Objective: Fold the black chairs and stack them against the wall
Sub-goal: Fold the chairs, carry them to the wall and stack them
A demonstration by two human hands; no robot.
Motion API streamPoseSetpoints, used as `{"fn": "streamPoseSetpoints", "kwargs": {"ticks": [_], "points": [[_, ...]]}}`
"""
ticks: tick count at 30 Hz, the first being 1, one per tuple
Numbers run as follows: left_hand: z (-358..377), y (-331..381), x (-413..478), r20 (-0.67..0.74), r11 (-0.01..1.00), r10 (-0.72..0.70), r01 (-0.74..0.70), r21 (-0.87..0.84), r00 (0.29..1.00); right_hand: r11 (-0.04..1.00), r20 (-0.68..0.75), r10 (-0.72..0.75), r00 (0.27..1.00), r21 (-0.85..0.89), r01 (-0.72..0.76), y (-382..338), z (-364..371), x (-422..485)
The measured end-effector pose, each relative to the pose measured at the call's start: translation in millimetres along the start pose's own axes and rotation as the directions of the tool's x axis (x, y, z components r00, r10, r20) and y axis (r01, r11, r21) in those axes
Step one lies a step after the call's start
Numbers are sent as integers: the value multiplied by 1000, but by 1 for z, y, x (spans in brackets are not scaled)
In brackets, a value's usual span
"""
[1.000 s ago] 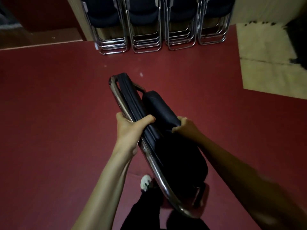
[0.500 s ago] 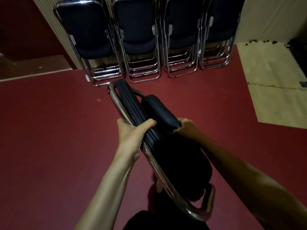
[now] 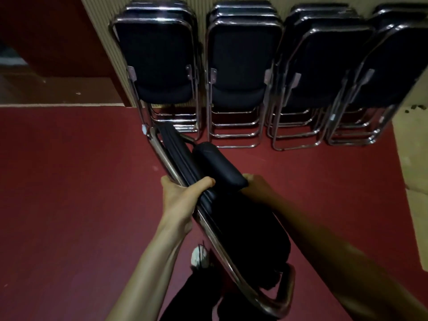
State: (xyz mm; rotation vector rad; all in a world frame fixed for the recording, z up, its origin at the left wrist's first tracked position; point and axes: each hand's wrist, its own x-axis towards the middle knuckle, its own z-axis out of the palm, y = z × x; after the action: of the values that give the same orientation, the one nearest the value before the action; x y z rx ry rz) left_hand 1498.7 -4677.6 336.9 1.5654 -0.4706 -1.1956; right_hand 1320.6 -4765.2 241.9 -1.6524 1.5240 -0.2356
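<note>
Black chair [image 3: 222, 167], folded flat, is hanging in the air between the two hands, its chrome tube frame [image 3: 166, 163] running diagonally from above the left hand down to a bent loop below both wrists. The left hand [image 3: 183, 195] is gripping that frame, thumb curling over the top onto the black padding. The right hand [image 3: 257, 186] is holding the chair from the other side, just behind the end of the seat cushion; its fingers are tucked out of sight under the padding.

Counting now: one chair in the hands, and four stacks of folded black chairs lining up ahead of the hands. The first stack [image 3: 155, 59] is standing straight beyond the left hand, with the held chair's top end nearly reaching its feet. The second stack [image 3: 240, 61] is sitting beyond the right hand, and the third stack [image 3: 324, 66] and fourth stack [image 3: 393, 66] are leaning further off to the right. Each stack is several chairs deep; the exact number is hard to tell.

All four are resting against a pale ribbed wall [image 3: 102, 19]. Dark red carpet [image 3: 69, 181] is spreading under everything, giving way to a beige floor patch [image 3: 412, 158] far right of the hands. A brown step [image 3: 58, 89] is showing off to the left. Below the wrists, one white shoe [image 3: 198, 254] and dark trousers [image 3: 192, 297] are peeking out.
</note>
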Motion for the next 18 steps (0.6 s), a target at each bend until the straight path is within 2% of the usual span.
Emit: {"fn": "streamPoseSetpoints", "kwargs": {"ticks": [7, 12, 18], "points": [[11, 77, 144, -141, 999, 6, -11, -37, 990, 1000, 148, 27, 989, 9, -29, -87, -25, 175], [18, 119, 232, -267, 994, 17, -44, -98, 963, 984, 233, -59, 971, -150, 96, -151, -32, 292], [18, 154, 326, -394, 984, -26, -47, -174, 919, 943, 314, -171, 934, -224, 248, -216, -35, 406]]}}
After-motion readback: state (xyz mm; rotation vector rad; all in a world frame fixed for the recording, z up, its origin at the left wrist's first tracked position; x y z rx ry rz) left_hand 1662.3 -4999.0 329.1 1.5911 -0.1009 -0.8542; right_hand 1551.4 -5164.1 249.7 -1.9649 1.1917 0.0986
